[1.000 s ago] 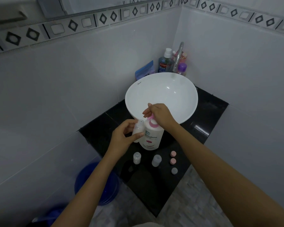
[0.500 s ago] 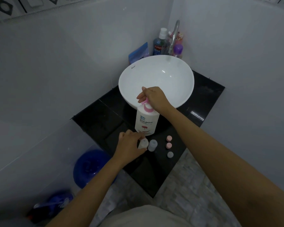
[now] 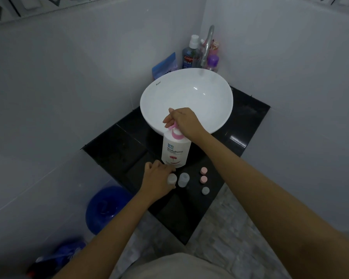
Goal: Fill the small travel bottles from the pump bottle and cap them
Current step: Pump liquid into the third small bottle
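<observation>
The white plastic pump bottle [image 3: 176,150] with its pink pump head is stood on the black stone counter [image 3: 117,141], just in front of the white round basin [image 3: 186,97]. The pump head is gripped by the right hand [image 3: 182,121]. A small translucent travel bottle [image 3: 172,179], in front of the pump bottle, is pinched by the left hand [image 3: 157,181]. Beside it a second small travel bottle [image 3: 183,179] is stood, with two pink caps [image 3: 203,175] and one grey cap [image 3: 205,190] further right.
</observation>
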`<state>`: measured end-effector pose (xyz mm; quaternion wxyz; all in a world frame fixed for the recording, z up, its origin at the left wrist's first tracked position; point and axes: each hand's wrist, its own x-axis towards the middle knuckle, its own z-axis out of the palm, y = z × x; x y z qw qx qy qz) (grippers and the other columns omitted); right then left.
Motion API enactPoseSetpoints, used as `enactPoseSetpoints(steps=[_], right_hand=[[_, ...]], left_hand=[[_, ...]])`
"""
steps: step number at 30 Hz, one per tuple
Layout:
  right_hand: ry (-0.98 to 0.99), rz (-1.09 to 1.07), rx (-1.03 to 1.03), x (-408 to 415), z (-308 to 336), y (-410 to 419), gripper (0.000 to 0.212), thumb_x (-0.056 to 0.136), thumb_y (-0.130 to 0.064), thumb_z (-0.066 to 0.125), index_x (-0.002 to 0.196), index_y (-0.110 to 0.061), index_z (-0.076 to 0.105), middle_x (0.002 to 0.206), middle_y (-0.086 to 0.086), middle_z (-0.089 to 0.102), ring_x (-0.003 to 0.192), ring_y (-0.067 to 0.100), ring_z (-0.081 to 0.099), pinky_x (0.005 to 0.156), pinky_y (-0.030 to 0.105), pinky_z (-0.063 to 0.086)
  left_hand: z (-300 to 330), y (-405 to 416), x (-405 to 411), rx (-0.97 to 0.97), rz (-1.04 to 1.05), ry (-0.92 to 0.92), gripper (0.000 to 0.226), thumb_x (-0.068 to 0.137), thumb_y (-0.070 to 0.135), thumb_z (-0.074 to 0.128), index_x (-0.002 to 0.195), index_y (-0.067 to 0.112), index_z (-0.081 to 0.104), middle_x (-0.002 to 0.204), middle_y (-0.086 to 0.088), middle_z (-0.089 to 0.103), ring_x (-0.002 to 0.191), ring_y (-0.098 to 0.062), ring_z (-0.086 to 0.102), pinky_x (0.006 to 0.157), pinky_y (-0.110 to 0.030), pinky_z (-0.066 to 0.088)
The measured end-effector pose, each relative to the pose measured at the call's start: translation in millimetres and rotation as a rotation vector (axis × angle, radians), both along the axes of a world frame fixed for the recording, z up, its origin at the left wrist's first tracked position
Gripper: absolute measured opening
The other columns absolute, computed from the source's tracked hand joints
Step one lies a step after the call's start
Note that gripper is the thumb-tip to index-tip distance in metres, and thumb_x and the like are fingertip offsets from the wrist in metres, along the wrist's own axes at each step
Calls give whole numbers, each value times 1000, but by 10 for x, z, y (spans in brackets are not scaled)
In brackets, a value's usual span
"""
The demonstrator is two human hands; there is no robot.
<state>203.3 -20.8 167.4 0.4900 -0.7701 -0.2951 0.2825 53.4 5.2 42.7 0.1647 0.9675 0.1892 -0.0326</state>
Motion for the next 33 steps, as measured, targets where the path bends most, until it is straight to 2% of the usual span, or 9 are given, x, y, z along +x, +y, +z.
enactPoseSetpoints(steps=[2,4,12,15,19,22,25,29,33], right_hand=[[-1,1,0,5,0,1,43,100,-22,38,83,2,69,66,-3,65,51,0,60,73,18,47],[-5,2,-2,4,-1,4,43,100,-21,38,83,3,70,66,-3,65,49,-3,60,72,17,47],[-6,-1,-11,-2,11,-2,43,100,-22,38,84,3,69,66,-2,64,48,-5,59,67,12,45],[6,10,-18,-7,43,-13,43,100,-21,39,89,6,69,68,-1,65,51,-3,60,64,7,45],[90,50,-7,9,132,-34,36,98,-19,46,100,10,67,89,22,69,64,11,62,60,9,49],[228,29,61,-8,244,-36,35,94,-20,54,105,12,64,91,22,66,66,17,61,53,11,50],[291,-12,107,-1,271,-37,36,93,-22,55,103,11,65,85,22,66,63,21,62,52,17,54],[87,39,23,-14,152,-53,33,95,-24,53,96,4,69,83,18,69,66,18,63,71,21,52],[50,17,7,-35,77,-23,30,96,-21,50,92,2,70,77,14,69,66,16,63,80,27,51]], left_hand=[[1,-6,16,24,-10,4,61,72,57,63,125,29,52,124,8,58,115,-16,42,92,-33,23],[19,-39,64,58,-46,-10,63,75,61,58,128,28,51,127,7,57,117,-16,40,95,-33,23],[116,-219,265,198,-191,157,46,87,47,50,126,21,52,134,0,51,133,-25,28,108,-43,20],[114,-237,255,171,-169,110,41,88,42,50,123,20,52,130,-1,53,130,-24,32,106,-41,23],[267,-272,159,-54,-80,-91,32,83,39,57,110,22,55,112,4,62,111,-17,49,97,-31,31],[495,-260,-6,-445,93,-289,26,77,33,69,99,24,58,97,8,64,92,-6,57,83,-18,43],[658,-161,-159,-728,241,-403,29,75,22,73,100,25,58,102,11,62,95,0,58,72,-9,46],[735,62,-218,-739,351,-536,32,78,15,70,106,27,57,110,7,59,101,0,57,84,-18,47],[838,236,-175,-630,306,-564,38,85,16,65,119,28,54,112,5,53,101,9,51,80,-6,41]])
